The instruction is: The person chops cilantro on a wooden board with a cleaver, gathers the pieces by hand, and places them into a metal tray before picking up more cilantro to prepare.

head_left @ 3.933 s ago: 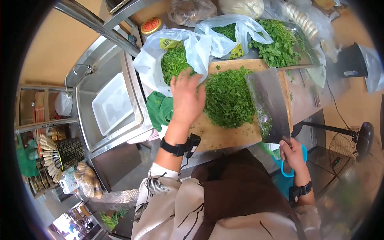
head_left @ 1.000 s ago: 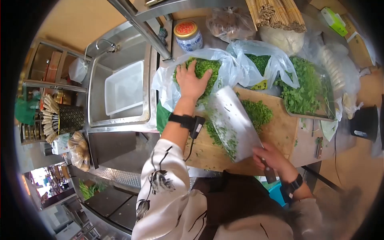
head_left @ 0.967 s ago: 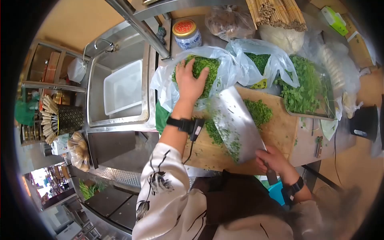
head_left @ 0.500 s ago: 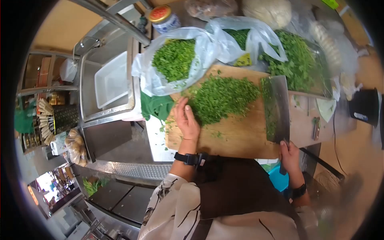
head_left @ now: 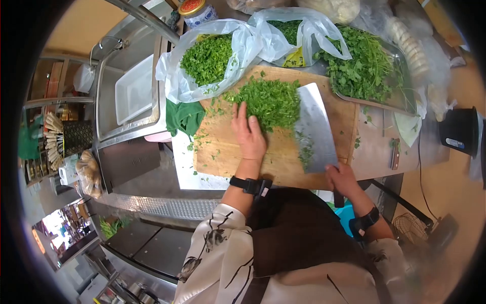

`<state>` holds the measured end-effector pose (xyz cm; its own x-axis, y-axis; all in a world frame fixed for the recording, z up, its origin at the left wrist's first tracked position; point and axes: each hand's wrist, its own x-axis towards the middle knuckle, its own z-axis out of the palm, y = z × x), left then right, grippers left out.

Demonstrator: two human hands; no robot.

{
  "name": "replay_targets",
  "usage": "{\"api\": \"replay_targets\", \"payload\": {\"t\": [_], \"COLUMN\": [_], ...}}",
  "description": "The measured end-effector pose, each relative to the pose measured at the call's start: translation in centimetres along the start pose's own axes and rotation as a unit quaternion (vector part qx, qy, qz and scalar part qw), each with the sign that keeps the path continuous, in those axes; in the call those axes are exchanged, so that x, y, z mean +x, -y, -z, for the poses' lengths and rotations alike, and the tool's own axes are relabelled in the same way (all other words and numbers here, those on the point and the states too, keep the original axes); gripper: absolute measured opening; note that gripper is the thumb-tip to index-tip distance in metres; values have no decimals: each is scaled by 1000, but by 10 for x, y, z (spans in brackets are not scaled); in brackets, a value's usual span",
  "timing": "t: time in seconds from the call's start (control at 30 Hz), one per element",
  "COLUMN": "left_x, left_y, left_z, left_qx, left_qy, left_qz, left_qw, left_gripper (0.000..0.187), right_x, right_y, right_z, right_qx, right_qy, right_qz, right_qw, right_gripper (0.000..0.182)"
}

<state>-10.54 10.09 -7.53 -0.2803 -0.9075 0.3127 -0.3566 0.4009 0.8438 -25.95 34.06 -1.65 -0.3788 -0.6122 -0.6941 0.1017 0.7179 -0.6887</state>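
A heap of chopped green herbs [head_left: 268, 104] lies on the wooden cutting board [head_left: 278, 159]. My left hand [head_left: 250, 134] is at the heap's near left edge, fingers stretched out and holding nothing. The fingers of my right hand [head_left: 343, 178] are wrapped round the dark handle of a broad cleaver [head_left: 319, 131]. Its blade stands against the right side of the heap, with green bits stuck to its face. Beyond the board, a plastic bag [head_left: 174, 83] holds more chopped greens. A metal tray [head_left: 372, 105] of leafy herbs is at the far right.
A green cloth [head_left: 183, 119] lies left of the board, near the sink [head_left: 106, 121] with a white tub [head_left: 135, 91]. On the right are a small wooden-handled knife [head_left: 395, 152] and a black device [head_left: 458, 137]. A red-lidded jar [head_left: 195, 12] stands at the back.
The cleaver has moved left with my right hand, from the board's right side up to the heap. My left hand has shifted right, and the heap is more compact. The whole view has shifted slightly.
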Motion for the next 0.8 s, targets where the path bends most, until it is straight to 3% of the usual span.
{"api": "replay_targets", "payload": {"t": [0.07,0.2,0.3,0.53,0.67,0.8], "left_x": [-10,-27,-33,-8,49,120], "left_y": [-11,-29,-22,-40,-49,-28], "left_z": [-8,-12,-7,19,42,51], "left_qx": [4,54,77,112,150,172], "left_qy": [19,3,-1,-28,-50,-43], "left_qz": [-16,-13,-42,-45,-102,-144], "left_qw": [1000,998,996,992,982,974], "left_gripper": [46,76,82,81,77,71], "right_x": [-3,-5,-5,-10,9,46], "right_y": [17,18,14,39,71,130], "right_z": [-21,-44,-49,-57,-76,-97], "right_qx": [-50,-45,-46,14,88,118], "right_qy": [21,117,161,185,199,196], "right_qz": [-32,-2,19,27,74,61], "right_qw": [998,992,986,982,973,972], "right_gripper": [36,39,40,40,37,33]}}
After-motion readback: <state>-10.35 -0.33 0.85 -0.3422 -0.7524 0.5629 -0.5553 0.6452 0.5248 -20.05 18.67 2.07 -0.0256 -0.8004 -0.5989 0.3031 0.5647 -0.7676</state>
